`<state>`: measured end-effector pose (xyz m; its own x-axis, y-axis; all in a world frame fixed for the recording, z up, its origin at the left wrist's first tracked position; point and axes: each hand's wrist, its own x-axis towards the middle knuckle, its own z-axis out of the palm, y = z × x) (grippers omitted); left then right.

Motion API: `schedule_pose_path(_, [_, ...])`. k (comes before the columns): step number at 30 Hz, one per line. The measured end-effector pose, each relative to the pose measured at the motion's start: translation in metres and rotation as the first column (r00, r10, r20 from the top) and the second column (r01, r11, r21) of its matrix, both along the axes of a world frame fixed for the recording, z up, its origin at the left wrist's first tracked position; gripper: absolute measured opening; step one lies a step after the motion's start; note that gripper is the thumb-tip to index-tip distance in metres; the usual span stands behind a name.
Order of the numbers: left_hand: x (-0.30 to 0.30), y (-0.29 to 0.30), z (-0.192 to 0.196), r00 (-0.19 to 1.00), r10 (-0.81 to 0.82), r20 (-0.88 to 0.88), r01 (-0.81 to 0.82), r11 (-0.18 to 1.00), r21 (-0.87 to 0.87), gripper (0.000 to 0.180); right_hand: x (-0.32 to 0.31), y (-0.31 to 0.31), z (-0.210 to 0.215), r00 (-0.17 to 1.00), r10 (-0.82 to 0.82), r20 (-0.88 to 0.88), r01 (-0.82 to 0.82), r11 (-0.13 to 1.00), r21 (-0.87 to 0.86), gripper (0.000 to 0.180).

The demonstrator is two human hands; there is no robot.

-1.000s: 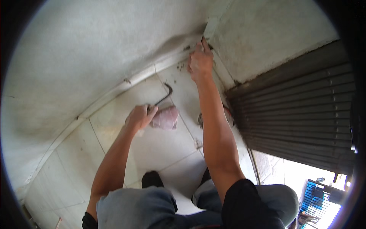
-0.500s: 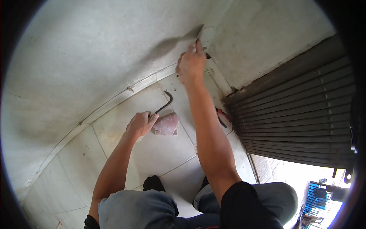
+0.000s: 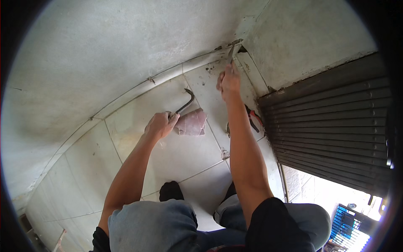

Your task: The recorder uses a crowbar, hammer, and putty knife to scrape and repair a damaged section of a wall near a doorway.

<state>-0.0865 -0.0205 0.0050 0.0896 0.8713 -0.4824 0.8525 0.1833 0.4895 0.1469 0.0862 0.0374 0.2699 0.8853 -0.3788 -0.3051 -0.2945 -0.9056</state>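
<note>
My left hand [image 3: 161, 125] is closed round the near end of a dark hooked metal bar [image 3: 191, 101], low over the tiled floor. Touching or very close to its fingers lies a folded pinkish-brown sheet [image 3: 192, 123], which looks like sandpaper. Farther off, my right hand [image 3: 229, 82] grips a scraper [image 3: 231, 54] with a thin metal blade. The blade's far end meets the base of the wall near the corner; the handle is hidden in the fist. Dark crumbs [image 3: 210, 68] lie on the tile beside it.
Red-handled pliers [image 3: 254, 119] lie right of my right forearm, partly behind it. A dark slatted shutter [image 3: 323, 119] stands at the right. A skirting strip [image 3: 126, 103] runs along the pale wall [image 3: 105, 50]. In the corner is a dark hole [image 3: 242, 49].
My right hand has drawn back toward me from the wall, bringing the scraper blade down to the wall's base. My left hand still holds the hooked bar. The whole view has shifted slightly.
</note>
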Motion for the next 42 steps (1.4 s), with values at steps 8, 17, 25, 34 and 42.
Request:
schedule_pose_path(8, [-0.006,0.0,0.006,0.991,0.003,-0.131,0.001,1.0,0.029,0.051,-0.096,-0.052,-0.017,0.86,0.506,-0.06,-0.509,0.86,-0.03,0.041])
schedule_pose_path(17, [0.009,-0.005,-0.031,0.976,-0.072,-0.205,0.083,0.996,0.046,0.046,-0.126,-0.066,-0.006,0.906,0.326,-0.269,-0.339,0.941,-0.005,0.04])
schedule_pose_path(25, [-0.007,-0.017,-0.06,0.675,-0.255,-0.692,0.729,0.373,0.574,0.026,-0.142,-0.079,-0.003,0.887,0.444,-0.124,-0.458,0.881,-0.118,0.03])
schedule_pose_path(34, [0.003,-0.002,-0.033,0.872,-0.334,-0.357,0.318,0.942,-0.105,0.036,-0.115,-0.078,0.023,0.719,0.668,-0.19,-0.694,0.707,-0.139,0.049])
schedule_pose_path(42, [0.022,-0.012,0.013,0.989,-0.016,-0.144,0.03,0.995,0.096,0.049,0.02,-0.048,0.025,0.831,0.555,0.022,-0.541,0.818,-0.197,0.045])
